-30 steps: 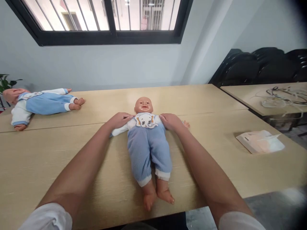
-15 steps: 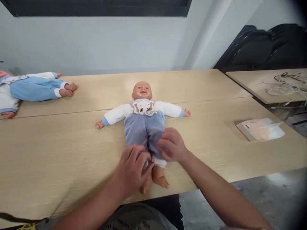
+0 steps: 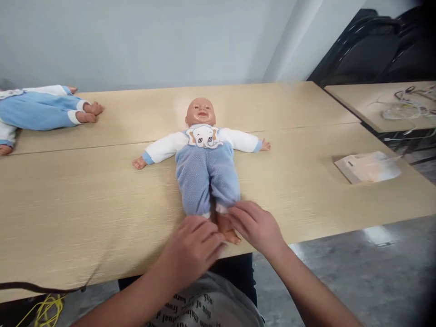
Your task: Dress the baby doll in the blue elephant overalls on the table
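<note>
Curled narrowly with right hand (image 3: 255, 225) at cuff (image 3: 221, 209) of doll (image 3: 207, 165), with left hand (image 3: 194, 247) beside foot (image 3: 233, 237); cannot tell if holding either. Laid face-up at frame centre, feet lowermost, presumably for easy reach.

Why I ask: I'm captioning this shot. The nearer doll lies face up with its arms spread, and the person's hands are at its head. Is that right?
Not quite: the head camera's view shows the left hand and right hand at the lower legs of the nearer doll, not its head. It does lie face up with its arms spread.
</note>
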The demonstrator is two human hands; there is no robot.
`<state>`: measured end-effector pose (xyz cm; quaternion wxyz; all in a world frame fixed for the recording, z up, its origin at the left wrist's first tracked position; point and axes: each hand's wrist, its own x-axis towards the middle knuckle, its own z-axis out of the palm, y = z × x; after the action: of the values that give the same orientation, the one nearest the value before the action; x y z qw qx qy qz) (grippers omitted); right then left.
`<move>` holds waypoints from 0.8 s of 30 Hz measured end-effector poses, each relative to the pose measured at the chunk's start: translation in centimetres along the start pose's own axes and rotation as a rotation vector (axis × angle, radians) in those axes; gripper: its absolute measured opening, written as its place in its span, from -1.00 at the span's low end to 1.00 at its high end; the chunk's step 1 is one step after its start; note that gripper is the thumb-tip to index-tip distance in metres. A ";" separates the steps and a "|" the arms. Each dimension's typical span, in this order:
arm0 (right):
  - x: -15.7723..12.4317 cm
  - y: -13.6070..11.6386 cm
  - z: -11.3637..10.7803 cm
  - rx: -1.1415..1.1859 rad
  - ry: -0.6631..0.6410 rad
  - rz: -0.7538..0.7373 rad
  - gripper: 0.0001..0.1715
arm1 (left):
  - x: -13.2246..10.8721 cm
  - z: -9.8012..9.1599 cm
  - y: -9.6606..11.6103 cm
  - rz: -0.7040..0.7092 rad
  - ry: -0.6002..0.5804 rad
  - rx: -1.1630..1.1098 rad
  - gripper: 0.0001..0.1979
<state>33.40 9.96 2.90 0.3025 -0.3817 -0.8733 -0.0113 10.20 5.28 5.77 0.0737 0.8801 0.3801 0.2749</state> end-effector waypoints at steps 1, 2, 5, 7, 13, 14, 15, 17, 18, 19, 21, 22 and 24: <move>-0.2 0.0 -0.1 -0.004 0.010 -0.001 -0.84 | 0.5 0.0 0.6 0.052 -0.061 0.004 -0.82; -0.4 0.1 -0.1 -0.007 0.022 -0.005 -0.82 | 0.8 0.2 1.2 0.090 -0.113 0.034 -0.74; -1.0 0.5 0.3 -0.032 0.057 -0.013 -0.76 | 1.2 1.0 2.4 0.117 -0.187 0.189 -0.62; -1.3 0.8 0.8 -0.042 0.070 -0.026 -0.71 | 1.0 1.7 2.5 0.100 -0.160 0.249 -0.61; -1.1 0.3 0.6 0.098 0.131 0.010 -0.75 | -0.2 3.2 1.6 0.048 -0.014 0.239 -0.77; -1.2 0.0 0.3 0.152 0.131 0.012 -0.75 | -0.4 3.4 1.4 0.048 0.024 0.214 -0.77; -1.3 -0.2 -0.1 0.206 0.127 0.008 -0.74 | -0.7 3.6 1.1 0.047 0.063 0.185 -0.76; -1.8 -0.8 -0.5 0.299 0.117 -0.006 -0.73 | -1.3 3.9 0.8 0.048 0.135 0.122 -0.72; -2.1 -1.1 -0.7 0.329 0.116 -0.015 -0.71 | -1.5 4.0 0.6 0.051 0.165 0.091 -0.70; -2.4 -1.3 -0.7 0.342 0.125 -0.016 -0.69 | -1.7 4.0 0.5 0.051 0.187 0.060 -0.68; -2.9 -1.9 -0.5 0.322 0.175 0.030 -0.67 | -1.8 3.9 0.4 0.047 0.235 0.000 -0.69; -3.0 -2.3 -0.4 0.303 0.213 0.090 -0.67 | -1.8 3.9 0.4 0.042 0.268 -0.030 -0.71; -2.9 -3.1 0.1 0.261 0.258 0.263 -0.71 | -1.7 3.7 0.4 0.024 0.354 -0.106 -0.77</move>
<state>32.80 5.87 1.95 0.4574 -0.4451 -0.7642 0.0928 11.48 4.12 2.10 0.0485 0.8173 0.3618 0.4458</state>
